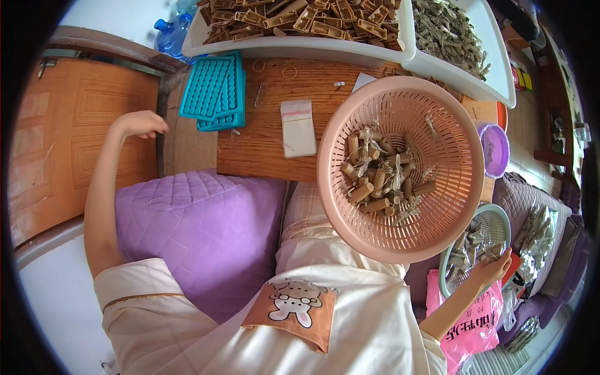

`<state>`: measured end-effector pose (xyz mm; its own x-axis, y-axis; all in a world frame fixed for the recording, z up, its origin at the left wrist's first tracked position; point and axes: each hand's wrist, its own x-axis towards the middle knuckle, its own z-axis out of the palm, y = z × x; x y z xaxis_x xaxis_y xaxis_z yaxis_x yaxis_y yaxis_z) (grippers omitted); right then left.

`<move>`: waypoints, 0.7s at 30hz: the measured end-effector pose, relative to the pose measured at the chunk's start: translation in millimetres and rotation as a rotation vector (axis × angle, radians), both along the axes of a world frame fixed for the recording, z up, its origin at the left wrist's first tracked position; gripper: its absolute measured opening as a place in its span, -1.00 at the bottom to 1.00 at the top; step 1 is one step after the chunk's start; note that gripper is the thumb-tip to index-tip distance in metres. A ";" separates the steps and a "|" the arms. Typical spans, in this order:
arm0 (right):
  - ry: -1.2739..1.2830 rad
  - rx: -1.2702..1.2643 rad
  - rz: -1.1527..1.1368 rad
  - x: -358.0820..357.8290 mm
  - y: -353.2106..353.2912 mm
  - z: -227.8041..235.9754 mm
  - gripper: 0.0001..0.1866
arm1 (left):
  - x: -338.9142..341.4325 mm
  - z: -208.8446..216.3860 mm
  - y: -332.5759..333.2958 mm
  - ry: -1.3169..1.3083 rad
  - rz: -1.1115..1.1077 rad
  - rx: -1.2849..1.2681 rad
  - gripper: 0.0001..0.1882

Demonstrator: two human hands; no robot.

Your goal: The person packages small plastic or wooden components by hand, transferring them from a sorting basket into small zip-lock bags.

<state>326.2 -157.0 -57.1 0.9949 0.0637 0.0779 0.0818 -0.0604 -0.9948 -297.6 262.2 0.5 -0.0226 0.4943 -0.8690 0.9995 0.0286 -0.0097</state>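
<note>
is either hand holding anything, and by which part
Left hand: nothing visible in its curled grip. Right hand: at the pale green round plastic basket; whether its grip holds anything cannot be told.

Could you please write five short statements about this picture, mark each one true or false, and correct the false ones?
1. The pink basket contains brown cylinders. True.
2. The right hand is at the pale green basket. True.
3. The left hand is inside the pink basket. False: it is apart from it, on the left, near the teal trays.
4. The teal trays lie right of the small plastic bag. False: they lie left of it.
5. The left white bin is empty. False: brown pieces fill it.
</note>
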 end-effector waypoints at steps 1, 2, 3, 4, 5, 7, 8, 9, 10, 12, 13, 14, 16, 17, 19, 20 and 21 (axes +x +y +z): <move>-0.010 -0.016 0.021 -0.3 0.6 0.2 -0.75 | 30.0 4.3 -9.6 -0.004 -0.084 -0.137 -0.65; -0.010 -0.016 0.026 -1.4 1.8 1.1 -0.75 | 51.8 2.2 -21.0 -0.091 -0.281 -0.187 -0.64; -0.005 -0.026 0.019 -3.4 3.6 1.4 -0.75 | 70.0 0.2 -33.8 -0.175 -0.478 -0.235 -0.63; -0.007 -0.039 0.009 -5.1 4.3 2.9 -0.75 | 88.3 -7.5 -50.5 -0.308 -0.564 -0.226 -0.64; -0.007 -0.037 0.010 -1.4 -0.3 0.2 -0.75 | 105.9 -11.8 -67.8 -0.435 -0.649 -0.212 -0.65; -0.044 -0.064 0.078 8.3 -17.9 -6.7 -0.75 | 140.0 -24.0 -88.8 -0.511 -0.658 -0.087 -0.64; -0.043 -0.062 0.078 3.4 -13.1 -5.1 -0.75 | 144.7 -29.7 -91.0 -0.510 -0.658 -0.085 -0.64; -0.017 -0.038 0.028 -6.2 -4.0 -1.0 -0.75 | 146.4 -35.3 -93.2 -0.547 -0.818 0.082 -0.60; 0.009 -0.016 -0.022 -11.7 0.5 1.1 -0.75 | 148.1 -41.2 -94.8 -0.580 -0.975 0.252 -0.55; 0.004 0.023 -0.008 -6.9 -5.4 -3.6 -0.75 | 156.7 -57.3 -90.1 -0.670 -1.019 0.366 -0.51; 0.002 0.060 0.008 -4.0 -9.0 -6.2 -0.75 | 159.6 -64.1 -89.0 -0.757 -1.058 0.480 -0.46; 0.000 0.059 0.005 -2.1 -12.9 -7.7 -0.75 | 161.1 -69.4 -90.1 -0.686 -1.126 0.449 -0.40; -0.028 -0.011 0.076 0.2 -18.4 -9.3 -0.76 | 153.9 -80.7 -92.6 -0.663 -1.270 0.487 -0.38; -0.026 -0.011 0.072 -1.7 -17.5 -8.3 -0.76 | 148.6 -84.1 -93.4 -0.634 -1.414 0.525 -0.36; 0.012 0.019 0.010 -6.5 -13.1 -5.5 -0.76 | 134.7 -88.5 -94.5 -0.615 -1.449 0.439 -0.34; 0.009 0.016 0.006 -4.6 -16.7 -6.7 -0.76 | 127.6 -91.7 -93.1 -0.602 -1.480 0.356 -0.33; -0.001 0.010 0.013 -0.8 -21.4 -9.4 -0.77 | 119.0 -92.3 -90.4 -0.601 -1.482 0.355 -0.33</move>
<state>325.3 -178.3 -66.5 0.9940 0.0758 0.0794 0.0833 -0.0492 -0.9953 -178.6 171.8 -91.8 0.9045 -0.0598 -0.4222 0.0121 -0.9861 0.1655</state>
